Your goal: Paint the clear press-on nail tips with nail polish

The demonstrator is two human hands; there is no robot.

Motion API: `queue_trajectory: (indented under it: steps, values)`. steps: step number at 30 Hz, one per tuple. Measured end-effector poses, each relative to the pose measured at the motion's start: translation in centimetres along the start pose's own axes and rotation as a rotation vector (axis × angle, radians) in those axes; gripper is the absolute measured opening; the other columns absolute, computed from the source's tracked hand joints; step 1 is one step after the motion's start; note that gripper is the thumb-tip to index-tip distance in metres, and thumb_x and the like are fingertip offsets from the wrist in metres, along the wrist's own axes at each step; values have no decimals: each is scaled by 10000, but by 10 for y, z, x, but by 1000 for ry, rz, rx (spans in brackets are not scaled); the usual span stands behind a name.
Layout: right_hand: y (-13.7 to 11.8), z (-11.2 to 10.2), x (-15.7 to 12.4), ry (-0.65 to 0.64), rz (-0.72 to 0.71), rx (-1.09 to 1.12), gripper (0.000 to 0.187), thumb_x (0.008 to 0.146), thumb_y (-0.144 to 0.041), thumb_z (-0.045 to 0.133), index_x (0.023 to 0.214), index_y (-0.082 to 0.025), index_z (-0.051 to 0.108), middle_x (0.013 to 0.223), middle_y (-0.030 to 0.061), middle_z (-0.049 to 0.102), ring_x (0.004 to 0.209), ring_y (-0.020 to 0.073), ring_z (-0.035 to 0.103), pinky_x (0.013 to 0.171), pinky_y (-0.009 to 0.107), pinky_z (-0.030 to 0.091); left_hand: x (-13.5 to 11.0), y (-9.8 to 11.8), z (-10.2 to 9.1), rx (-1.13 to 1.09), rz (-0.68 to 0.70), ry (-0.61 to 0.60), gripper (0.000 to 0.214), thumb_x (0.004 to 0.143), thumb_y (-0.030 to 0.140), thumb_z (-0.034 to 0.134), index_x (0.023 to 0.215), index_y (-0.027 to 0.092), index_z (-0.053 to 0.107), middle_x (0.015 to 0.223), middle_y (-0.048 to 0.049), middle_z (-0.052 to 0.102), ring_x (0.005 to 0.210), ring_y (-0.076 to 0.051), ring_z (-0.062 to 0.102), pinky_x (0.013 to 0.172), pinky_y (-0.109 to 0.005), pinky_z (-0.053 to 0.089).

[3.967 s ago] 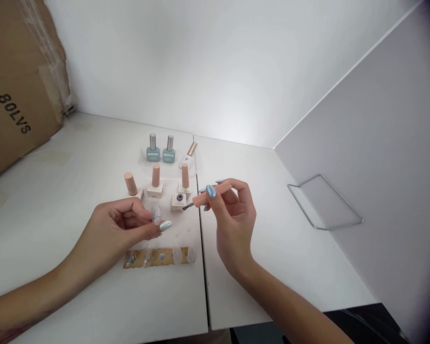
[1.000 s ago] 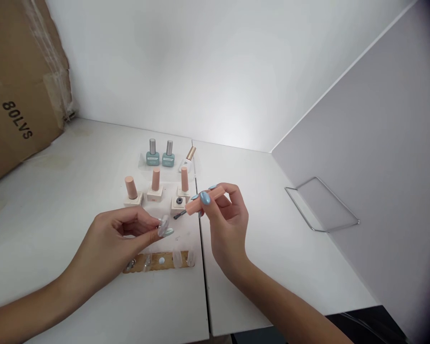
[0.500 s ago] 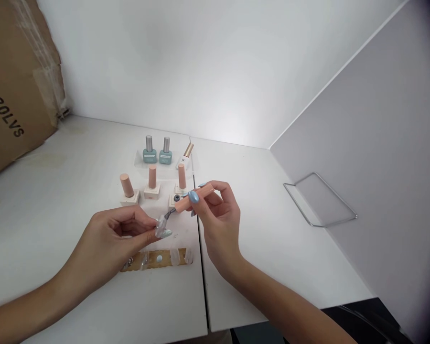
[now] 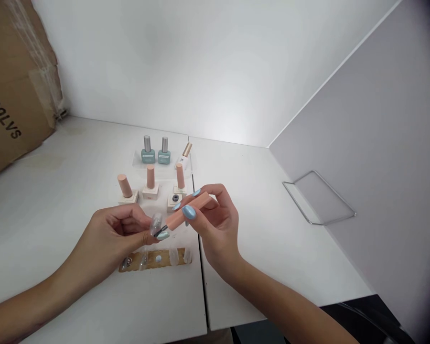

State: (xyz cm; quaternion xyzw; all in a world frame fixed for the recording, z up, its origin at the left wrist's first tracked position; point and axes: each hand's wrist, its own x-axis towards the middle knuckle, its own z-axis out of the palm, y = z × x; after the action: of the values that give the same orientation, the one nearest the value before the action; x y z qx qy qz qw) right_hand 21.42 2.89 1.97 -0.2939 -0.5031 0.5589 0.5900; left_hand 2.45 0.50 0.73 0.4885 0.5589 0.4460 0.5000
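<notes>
My left hand [image 4: 123, 231] pinches a clear artificial nail [image 4: 156, 222] between thumb and forefinger. A nail polish brush [image 4: 188, 211] with a peach cap handle is gripped by my right hand [image 4: 215, 224], and its dark bristles lie at the lower edge of the artificial nail. Just behind the brush stands an uncapped polish bottle [image 4: 172, 205] with a dark round neck. Below my left hand lies a brown strip [image 4: 165, 259] bearing several clear artificial nails, with a pale round dot exposed between them.
Three peach-capped bottles [image 4: 151, 184] stand behind my hands. Farther back, two teal polish bottles [image 4: 148, 155] and a tilted white bottle [image 4: 182, 159] with a gold cap sit in a clear tray. A cardboard box [image 4: 14, 95] is at left, a wire stand [image 4: 320, 223] at right.
My right hand has tilted the brush and brought it lower and leftward, so its bristles shifted from the nail's upper edge to its lower edge. The artificial nail has turned slightly in my left hand.
</notes>
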Motion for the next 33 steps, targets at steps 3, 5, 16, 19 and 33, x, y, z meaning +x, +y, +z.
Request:
queue_trajectory:
  steps: [3, 5, 16, 19, 33]
  values:
    - [2, 1, 1, 31, 40, 10, 315, 800, -375, 893, 860, -272, 602, 751, -44, 764, 695, 132, 692, 678, 301, 587, 0, 1, 1, -22, -10, -16, 242, 601, 235, 885, 559, 215, 647, 539, 61, 665, 499, -100, 658, 444, -125, 481]
    - [3, 1, 3, 66, 55, 12, 287, 844, -362, 862, 848, -269, 591, 699, -46, 751, 708, 132, 692, 697, 292, 582, -1, 2, 2, -46, -28, -36, 267, 596, 220, 890, 562, 210, 625, 524, 75, 647, 471, -89, 632, 425, -121, 458]
    - [0, -3, 8, 130, -1, -1, 312, 857, -409, 850, 825, -264, 576, 640, -49, 719, 624, 123, 629, 644, 286, 571, 0, 0, 0, -28, -20, -92, 271, 685, 230, 888, 621, 197, 627, 622, 69, 686, 562, -76, 612, 507, -137, 467]
    - [0, 0, 5, 35, -129, -28, 312, 835, -395, 874, 877, -274, 589, 690, -54, 737, 618, 122, 650, 609, 287, 568, -1, -2, -4, 44, 12, -62, 216, 704, 289, 872, 638, 204, 685, 654, 40, 706, 577, -94, 595, 503, -161, 463]
    - [3, 6, 6, 128, -96, -113, 267, 884, -333, 835, 882, -269, 576, 664, -58, 756, 717, 134, 740, 678, 285, 551, -4, 1, -2, 175, 173, 62, 126, 680, 296, 780, 570, 257, 731, 615, 16, 733, 578, -140, 709, 546, -156, 573]
